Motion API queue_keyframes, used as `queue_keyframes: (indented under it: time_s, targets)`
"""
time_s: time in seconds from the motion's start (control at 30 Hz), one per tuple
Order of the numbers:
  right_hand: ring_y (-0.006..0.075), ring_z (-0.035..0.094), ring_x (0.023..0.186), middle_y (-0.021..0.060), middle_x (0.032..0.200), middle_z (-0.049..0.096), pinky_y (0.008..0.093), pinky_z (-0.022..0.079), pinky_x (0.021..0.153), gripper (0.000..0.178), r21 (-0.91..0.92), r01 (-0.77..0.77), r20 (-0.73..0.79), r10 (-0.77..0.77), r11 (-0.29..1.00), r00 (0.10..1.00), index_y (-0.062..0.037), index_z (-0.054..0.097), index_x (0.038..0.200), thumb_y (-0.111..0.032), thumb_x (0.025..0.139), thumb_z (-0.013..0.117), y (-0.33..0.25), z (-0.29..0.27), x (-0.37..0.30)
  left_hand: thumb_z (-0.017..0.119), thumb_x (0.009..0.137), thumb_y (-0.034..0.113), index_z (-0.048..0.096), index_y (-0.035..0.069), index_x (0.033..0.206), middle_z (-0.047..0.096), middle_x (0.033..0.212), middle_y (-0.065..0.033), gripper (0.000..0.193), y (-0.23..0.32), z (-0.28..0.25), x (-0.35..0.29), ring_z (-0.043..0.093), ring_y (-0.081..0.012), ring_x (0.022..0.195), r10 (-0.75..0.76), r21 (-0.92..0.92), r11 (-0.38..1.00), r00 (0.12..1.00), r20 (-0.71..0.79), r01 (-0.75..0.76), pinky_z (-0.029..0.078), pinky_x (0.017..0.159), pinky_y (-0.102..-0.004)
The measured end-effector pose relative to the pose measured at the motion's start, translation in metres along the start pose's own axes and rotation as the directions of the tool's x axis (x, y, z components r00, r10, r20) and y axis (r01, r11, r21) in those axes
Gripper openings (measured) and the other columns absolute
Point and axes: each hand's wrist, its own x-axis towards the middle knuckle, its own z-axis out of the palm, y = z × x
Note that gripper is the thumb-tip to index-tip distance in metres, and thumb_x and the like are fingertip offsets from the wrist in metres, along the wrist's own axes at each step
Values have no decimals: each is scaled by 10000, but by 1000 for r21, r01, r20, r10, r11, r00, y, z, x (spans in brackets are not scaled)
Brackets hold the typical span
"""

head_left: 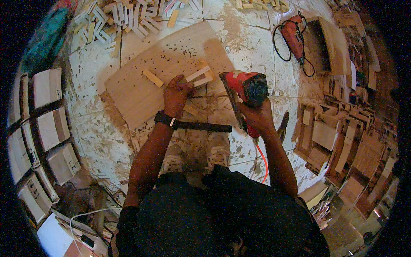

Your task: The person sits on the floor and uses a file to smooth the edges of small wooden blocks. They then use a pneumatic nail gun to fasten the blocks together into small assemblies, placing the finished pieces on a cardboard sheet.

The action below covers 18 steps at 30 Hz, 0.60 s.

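Observation:
My left hand (176, 95), with a dark watch on its wrist, has its fingers closed at the near end of a small U-shaped frame of light wooden strips (206, 79). The frame lies over a large wooden board (137, 96) on the floor. To the left of that hand a short loose wooden strip (153, 78) rests on the board. A red and black air nail gun (246, 81) is gripped in my right hand (258, 116), just right of the board. From its handle an orange hose (264, 162) runs down toward me.
A dark bar (203, 127) lies before my shoes. Many wooden strips (141, 19) are heaped at the far left. A red corded drill (293, 37) lies at the far right beside a wooden box (327, 45). Wooden panels (53, 124) line the left; stacked wood pieces (342, 137) line the right.

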Motion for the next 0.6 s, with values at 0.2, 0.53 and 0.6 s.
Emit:
queue_keyframes:
  time_s: [0.2, 0.53, 0.6]
  targets:
    - [171, 586, 696, 75, 803, 649, 331, 480, 656, 177, -119, 44, 32, -40, 992, 999, -27, 613, 906, -137, 773, 651, 1, 11, 10, 691, 774, 82, 493, -37, 1173, 656, 860, -138, 461, -5, 9, 4, 636, -173, 741, -9, -78, 997, 999, -33, 7, 530, 666, -286]
    - [149, 586, 779, 62, 884, 636, 316, 485, 709, 312, -117, 4, 114, 10, 993, 993, -14, 594, 998, -67, 700, 669, -2, 16, 20, 670, 769, 76, 556, -46, 1092, 668, 824, -114, 363, -12, 10, 9, 644, -156, 715, 99, 93, 992, 991, -89, -90, 524, 629, -275]
    - [147, 586, 777, 63, 886, 638, 315, 485, 708, 307, -127, 42, 112, -28, 991, 993, -13, 595, 996, -70, 702, 663, -4, 18, 20, 663, 770, 81, 566, -47, 1073, 668, 817, -114, 343, -14, 10, 10, 647, -160, 714, 93, 59, 994, 993, -75, -88, 525, 623, -278]
